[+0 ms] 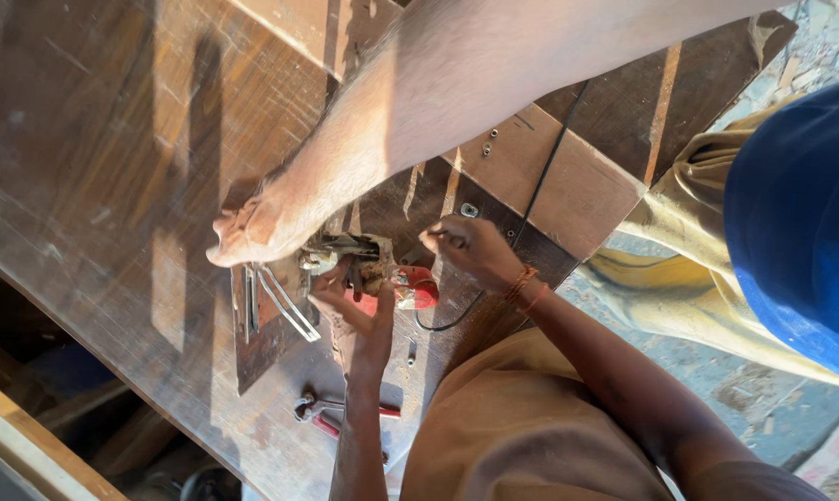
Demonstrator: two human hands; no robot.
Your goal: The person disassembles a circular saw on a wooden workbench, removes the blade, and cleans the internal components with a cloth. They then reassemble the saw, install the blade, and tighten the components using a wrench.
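The left hand (359,306) lies palm-up on the worn wooden desk (95,186), its fingers curled around a grimy power tool (359,260) with a red body, which sits near the middle of the boards. The right hand (466,246) is closed into a loose fist just beside the tool's red end; what it pinches is too small to tell. A black cord (540,176) runs away across a lighter plank. Someone else's bare foot (271,218) presses down just above the tool. Red-handled pliers (331,417) lie nearer the desk's edge.
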